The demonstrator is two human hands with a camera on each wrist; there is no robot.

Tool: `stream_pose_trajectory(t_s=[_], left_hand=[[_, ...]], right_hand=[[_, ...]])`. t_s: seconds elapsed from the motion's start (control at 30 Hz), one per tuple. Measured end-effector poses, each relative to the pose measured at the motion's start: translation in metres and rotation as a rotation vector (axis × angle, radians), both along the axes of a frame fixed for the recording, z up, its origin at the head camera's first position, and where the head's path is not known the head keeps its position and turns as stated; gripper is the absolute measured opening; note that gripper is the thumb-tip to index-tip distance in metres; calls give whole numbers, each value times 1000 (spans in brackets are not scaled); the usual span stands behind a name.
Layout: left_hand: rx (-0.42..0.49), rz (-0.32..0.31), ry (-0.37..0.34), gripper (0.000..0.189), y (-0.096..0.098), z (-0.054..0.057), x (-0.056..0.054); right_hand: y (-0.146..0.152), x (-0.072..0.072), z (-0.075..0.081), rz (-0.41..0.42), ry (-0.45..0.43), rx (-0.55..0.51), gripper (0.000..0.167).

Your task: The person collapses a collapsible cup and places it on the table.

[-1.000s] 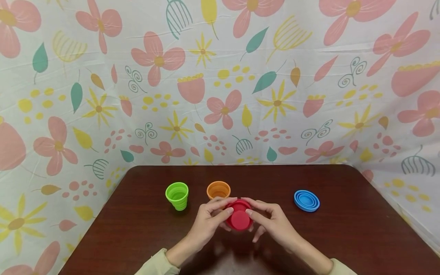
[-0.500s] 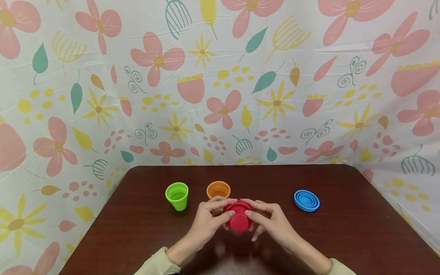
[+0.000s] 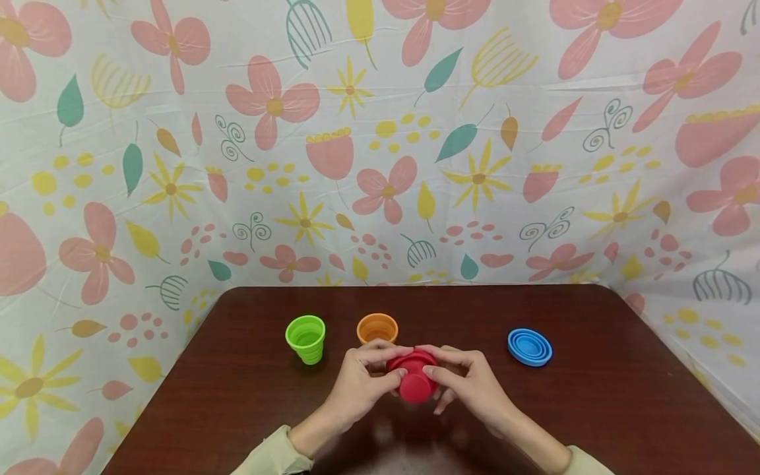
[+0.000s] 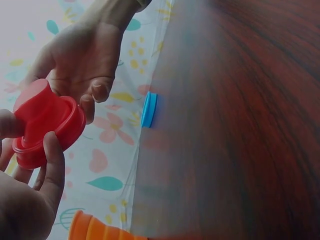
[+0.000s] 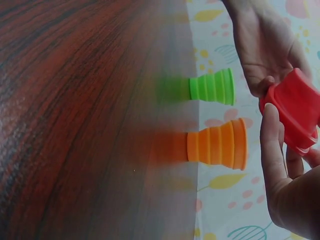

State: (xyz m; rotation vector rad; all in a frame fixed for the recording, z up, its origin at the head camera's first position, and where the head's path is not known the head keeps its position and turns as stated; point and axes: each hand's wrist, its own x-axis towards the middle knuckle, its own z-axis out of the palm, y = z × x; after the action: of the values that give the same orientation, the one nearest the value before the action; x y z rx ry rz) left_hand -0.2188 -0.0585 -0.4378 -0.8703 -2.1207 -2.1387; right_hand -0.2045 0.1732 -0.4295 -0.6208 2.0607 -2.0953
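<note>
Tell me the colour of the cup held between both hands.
Red; the held cup shows best in the left wrist view.

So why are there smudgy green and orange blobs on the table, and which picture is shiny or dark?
Right wrist view: probably blurry reflections of the green cup and orange cup in the glossy table; head view: brighter, with pale glare on the table below the red cup; left wrist view: dimmer, with milky haze beside the blue cup.
</note>
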Motion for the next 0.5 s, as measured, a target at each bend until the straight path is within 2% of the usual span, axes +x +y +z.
stream_pose_trajectory(t_s=[0.13, 0.27, 0.5], left_hand=[[-21, 3, -17, 33, 0, 1, 1], [-1, -12, -11, 32, 0, 0, 0], [-3, 2, -20, 32, 0, 1, 0]], right_hand=[[0, 0, -1, 0, 18, 5, 39], [1, 1, 1, 7, 11, 14, 39], [6, 2, 4, 86, -30, -15, 45]])
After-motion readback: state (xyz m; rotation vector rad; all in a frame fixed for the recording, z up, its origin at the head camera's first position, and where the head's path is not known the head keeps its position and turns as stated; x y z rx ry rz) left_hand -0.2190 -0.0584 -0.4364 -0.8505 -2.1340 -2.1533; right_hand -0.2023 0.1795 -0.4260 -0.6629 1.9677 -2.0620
